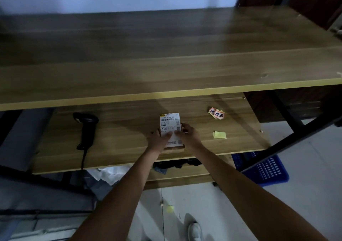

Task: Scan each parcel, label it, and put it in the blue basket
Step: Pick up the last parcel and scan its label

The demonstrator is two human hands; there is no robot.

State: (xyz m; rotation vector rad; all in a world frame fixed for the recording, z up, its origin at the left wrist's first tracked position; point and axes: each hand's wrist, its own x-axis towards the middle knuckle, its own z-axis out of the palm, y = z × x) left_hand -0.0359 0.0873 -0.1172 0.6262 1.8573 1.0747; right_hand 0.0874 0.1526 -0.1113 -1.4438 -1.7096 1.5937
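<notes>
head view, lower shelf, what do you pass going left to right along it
Barcode scanner → left hand → parcel → right hand → orange stickers and, nearer the front edge, the yellow notes. Both hands rest on the parcel, so those three sit close together.

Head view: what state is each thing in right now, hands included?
parcel: flat on the lower shelf, label up, held at both sides
left hand: grips the parcel's left edge
right hand: grips its right edge
scanner: lying on the shelf, untouched
orange stickers: loose pile
blue basket: on the floor
</notes>
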